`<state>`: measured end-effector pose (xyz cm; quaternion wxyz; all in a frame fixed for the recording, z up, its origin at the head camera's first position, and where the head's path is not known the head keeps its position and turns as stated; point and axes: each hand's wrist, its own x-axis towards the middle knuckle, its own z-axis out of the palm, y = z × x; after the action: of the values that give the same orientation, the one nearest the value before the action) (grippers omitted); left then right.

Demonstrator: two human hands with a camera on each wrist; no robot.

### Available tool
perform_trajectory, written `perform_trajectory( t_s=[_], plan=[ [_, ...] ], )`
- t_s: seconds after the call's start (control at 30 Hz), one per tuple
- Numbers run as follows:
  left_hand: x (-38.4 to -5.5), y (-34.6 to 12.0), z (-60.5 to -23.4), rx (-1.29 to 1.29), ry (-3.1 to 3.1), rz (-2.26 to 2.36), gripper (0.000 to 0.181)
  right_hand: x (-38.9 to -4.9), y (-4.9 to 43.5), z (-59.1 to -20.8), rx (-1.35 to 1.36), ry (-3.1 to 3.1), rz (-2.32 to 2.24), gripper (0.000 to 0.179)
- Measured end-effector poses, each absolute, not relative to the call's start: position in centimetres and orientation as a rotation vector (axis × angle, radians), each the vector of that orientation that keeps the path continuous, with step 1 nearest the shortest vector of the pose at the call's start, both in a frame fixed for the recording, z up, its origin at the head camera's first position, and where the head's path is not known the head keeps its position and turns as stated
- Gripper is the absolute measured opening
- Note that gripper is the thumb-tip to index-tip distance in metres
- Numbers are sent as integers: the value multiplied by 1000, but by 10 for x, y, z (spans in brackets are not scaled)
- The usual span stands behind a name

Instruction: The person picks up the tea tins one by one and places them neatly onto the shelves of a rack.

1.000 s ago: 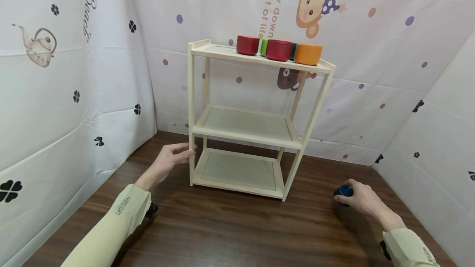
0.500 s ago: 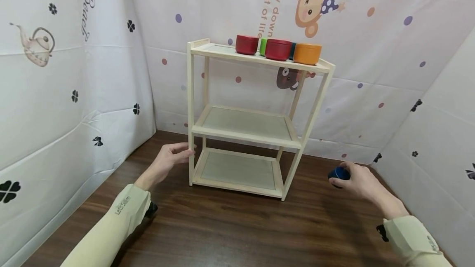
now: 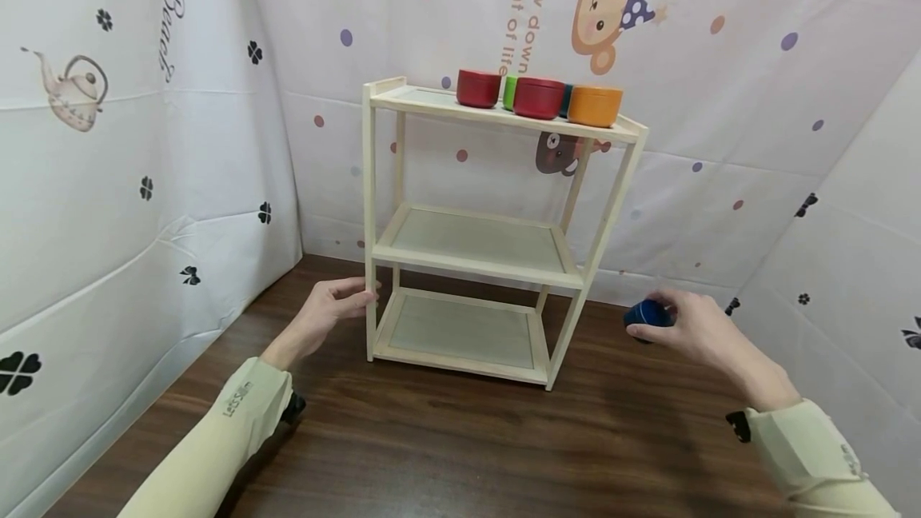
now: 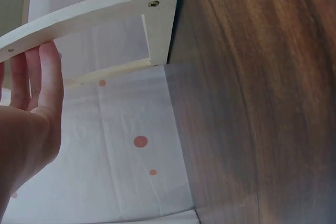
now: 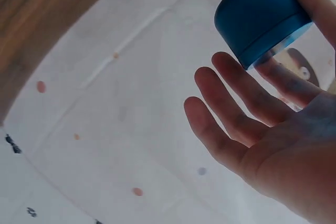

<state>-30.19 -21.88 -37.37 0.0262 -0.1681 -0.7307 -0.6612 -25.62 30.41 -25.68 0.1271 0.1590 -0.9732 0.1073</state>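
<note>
My right hand (image 3: 708, 334) pinches a small blue round tin (image 3: 648, 318) between thumb and fingers, above the table to the right of the shelf. Up close in the right wrist view, the blue tin (image 5: 262, 18) has a smooth wall with a seam near one end, and the other fingers spread apart from it. On the other side, my left hand (image 3: 321, 316) grips the front left post of a pale wooden three-tier shelf (image 3: 478, 268), thumb in front. The left wrist view shows fingers (image 4: 51, 77) against that post.
Along the top tier stand two red tins (image 3: 478, 89), an orange tin (image 3: 595, 106), a green one (image 3: 510, 93) and a dark blue one (image 3: 566, 101), the last two partly hidden. Printed cloth walls (image 3: 719, 86) enclose the brown wooden table (image 3: 460, 446).
My right hand has lifted the blue tin off the table and carried it away from me and slightly left toward the shelf. My left hand stays on the post.
</note>
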Motion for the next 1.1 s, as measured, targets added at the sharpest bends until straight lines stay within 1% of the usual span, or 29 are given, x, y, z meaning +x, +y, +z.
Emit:
perform_trajectory(
  t_s=[0.13, 0.37, 0.63, 0.87, 1.0, 1.1],
  plan=[
    [-302, -219, -374, -521, -2254, -2041, 52, -253, 296, -245, 489, -2812, 301, 60],
    [-302, -219, -374, -504, -2252, -2040, 47, -250, 284, -228, 527, -2818, 262, 62],
    [-301, -220, -373, -520, -2257, -2051, 49, -246, 272, -206, 568, -2798, 262, 56],
    [-301, -220, -373, -500, -2276, -2043, 53, -241, 261, -184, 548, -2844, 257, 59],
    [-302, -220, -374, -501, -2273, -2041, 50, -238, 257, -173, 565, -2873, 282, 61],
    [-303, -220, -374, -513, -2266, -2041, 49, -236, 254, -167, 591, -2875, 295, 59]
  ],
)
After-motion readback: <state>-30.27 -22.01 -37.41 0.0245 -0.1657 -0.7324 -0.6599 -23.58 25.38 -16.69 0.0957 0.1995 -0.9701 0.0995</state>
